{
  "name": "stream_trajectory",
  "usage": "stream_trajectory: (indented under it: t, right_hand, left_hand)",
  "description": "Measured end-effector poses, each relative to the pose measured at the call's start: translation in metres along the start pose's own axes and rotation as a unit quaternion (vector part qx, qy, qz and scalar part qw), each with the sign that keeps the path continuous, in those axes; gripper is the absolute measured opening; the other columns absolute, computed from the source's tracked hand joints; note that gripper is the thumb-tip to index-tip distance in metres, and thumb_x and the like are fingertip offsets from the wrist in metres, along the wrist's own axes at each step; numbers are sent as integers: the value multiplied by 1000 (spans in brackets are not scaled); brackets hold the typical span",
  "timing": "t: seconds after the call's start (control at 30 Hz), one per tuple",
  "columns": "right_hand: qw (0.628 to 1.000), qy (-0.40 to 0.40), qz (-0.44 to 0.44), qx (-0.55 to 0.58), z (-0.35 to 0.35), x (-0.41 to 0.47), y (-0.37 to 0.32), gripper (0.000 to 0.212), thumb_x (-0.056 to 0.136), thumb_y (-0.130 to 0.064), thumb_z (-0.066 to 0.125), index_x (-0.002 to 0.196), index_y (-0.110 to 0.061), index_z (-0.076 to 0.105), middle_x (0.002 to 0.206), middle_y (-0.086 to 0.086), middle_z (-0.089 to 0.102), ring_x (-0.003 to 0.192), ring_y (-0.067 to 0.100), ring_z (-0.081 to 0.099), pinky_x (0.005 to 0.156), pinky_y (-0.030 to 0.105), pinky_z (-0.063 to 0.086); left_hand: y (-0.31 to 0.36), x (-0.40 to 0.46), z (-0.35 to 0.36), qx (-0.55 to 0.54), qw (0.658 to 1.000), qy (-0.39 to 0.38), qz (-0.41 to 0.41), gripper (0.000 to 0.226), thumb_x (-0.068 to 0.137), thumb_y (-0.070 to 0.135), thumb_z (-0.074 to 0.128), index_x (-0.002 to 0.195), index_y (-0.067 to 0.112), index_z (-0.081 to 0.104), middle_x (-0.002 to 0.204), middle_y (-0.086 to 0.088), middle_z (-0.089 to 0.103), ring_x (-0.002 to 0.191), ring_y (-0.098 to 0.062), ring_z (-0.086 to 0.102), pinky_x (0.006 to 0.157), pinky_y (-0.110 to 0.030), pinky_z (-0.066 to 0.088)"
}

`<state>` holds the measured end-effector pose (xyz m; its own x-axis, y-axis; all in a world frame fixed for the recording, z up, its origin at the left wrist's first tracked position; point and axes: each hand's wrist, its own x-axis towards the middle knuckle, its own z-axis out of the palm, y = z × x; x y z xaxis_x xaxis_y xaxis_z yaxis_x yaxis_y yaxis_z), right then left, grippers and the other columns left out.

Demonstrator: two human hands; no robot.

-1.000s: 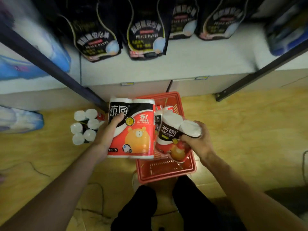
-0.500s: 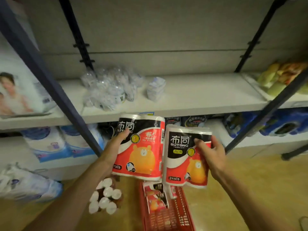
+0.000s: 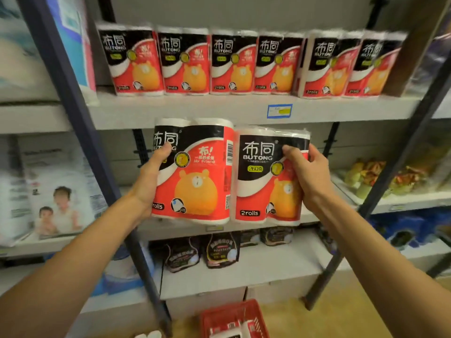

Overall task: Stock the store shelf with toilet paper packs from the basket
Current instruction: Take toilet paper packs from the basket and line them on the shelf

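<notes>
I hold two red, black and white toilet paper packs upright, side by side in front of the shelves. My left hand (image 3: pixel 151 181) grips the left pack (image 3: pixel 197 176) by its left side. My right hand (image 3: pixel 308 174) grips the right pack (image 3: pixel 262 181) by its right side. Both packs hang just below the upper shelf (image 3: pixel 219 111), where several matching packs (image 3: pixel 244 62) stand in a row. The red basket (image 3: pixel 253 311) sits on the floor at the bottom edge, with more packs inside, mostly cut off.
Dark metal uprights (image 3: pixel 80 132) frame the bay on both sides. A blue price tag (image 3: pixel 279 111) is on the upper shelf edge. Black pouches (image 3: pixel 220 250) stand on a lower shelf. Baby-product boxes (image 3: pixel 53 191) fill the left bay, colourful packs (image 3: pixel 380 176) the right.
Both hands have raised their packs from basket height to just under the upper shelf. My view has tilted up, so the stocked row appears and the basket drops to the bottom edge.
</notes>
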<state>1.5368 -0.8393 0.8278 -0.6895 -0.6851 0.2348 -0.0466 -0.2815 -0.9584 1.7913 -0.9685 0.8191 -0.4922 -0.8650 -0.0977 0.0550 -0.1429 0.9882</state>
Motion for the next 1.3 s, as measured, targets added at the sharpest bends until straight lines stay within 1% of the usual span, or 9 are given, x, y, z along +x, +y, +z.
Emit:
stream_trajectory:
  t: [0.13, 0.23, 0.37, 0.57, 0.7, 0.8, 1.03, 1.2, 1.3]
  right_hand:
    - [999, 15, -40, 11, -3, 9, -48, 16, 89, -18, 69, 102, -12, 63, 86, 6, 74, 69, 16, 73, 59, 28, 59]
    - [998, 36, -59, 6, -14, 17, -74, 16, 88, -24, 70, 101, -16, 64, 92, 8, 75, 77, 20, 74, 63, 31, 61]
    - [995, 58, -81, 10, -34, 36, -97, 18, 87, -24, 72, 102, -17, 65, 94, 11, 76, 82, 27, 75, 67, 39, 62]
    - [993, 67, -99, 15, -63, 86, -110, 20, 84, -28, 75, 100, -22, 66, 98, 9, 76, 86, 27, 75, 77, 46, 62]
    - [991, 76, -106, 13, -70, 137, -122, 43, 76, -36, 82, 109, -13, 67, 97, 7, 76, 84, 22, 75, 77, 44, 62]
    - [991, 71, -106, 39, -66, 181, -132, 29, 79, -28, 81, 99, -17, 63, 91, 5, 75, 79, 19, 75, 75, 42, 63]
    - [992, 1, -123, 10, -23, 271, -127, 52, 74, -30, 86, 111, -20, 50, 91, -7, 64, 76, 5, 68, 62, 21, 54]
    - [985, -18, -166, -50, 2, 308, -104, 48, 69, -46, 83, 105, -21, 64, 95, -3, 71, 91, 16, 70, 85, 41, 59]
    - [969, -19, -176, -172, 9, 313, -88, 68, 71, -53, 77, 127, -22, 54, 121, 9, 62, 121, 29, 52, 100, 50, 47]
  left_hand:
    - [46, 6, 18, -11, 996, -28, 79, 46, 84, 63, 54, 108, 27, 70, 103, -10, 76, 88, -26, 74, 75, -40, 60]
    - [71, 15, 40, -24, 993, -43, 108, 71, 68, 69, 63, 124, 26, 66, 116, -13, 72, 106, -35, 69, 94, -55, 51]
    - [93, 33, 71, -21, 986, -60, 151, 66, 74, 67, 61, 126, 26, 65, 118, -11, 71, 107, -33, 68, 96, -57, 50]
    - [111, 67, 114, -25, 982, -68, 172, 52, 87, 61, 53, 126, 28, 64, 117, -8, 72, 105, -31, 69, 91, -55, 53]
    - [119, 90, 134, -57, 983, -41, 173, 56, 87, 62, 51, 130, 28, 61, 114, -7, 73, 100, -28, 72, 72, -42, 60]
    - [129, 103, 143, -81, 981, -26, 173, 60, 87, 64, 48, 132, 26, 60, 114, -7, 73, 97, -26, 73, 66, -38, 60]
    - [145, 130, 148, -96, 974, 74, 193, 64, 80, 70, 56, 127, 27, 64, 117, -6, 72, 107, -27, 69, 81, -42, 57]
    - [152, 140, 149, -89, 974, 84, 192, 55, 86, 68, 48, 117, 28, 69, 112, -3, 74, 100, -23, 72, 75, -38, 61]
    - [155, 143, 151, -88, 973, 93, 191, 46, 90, 63, 45, 90, 31, 79, 97, 1, 78, 85, -17, 75, 62, -32, 61]
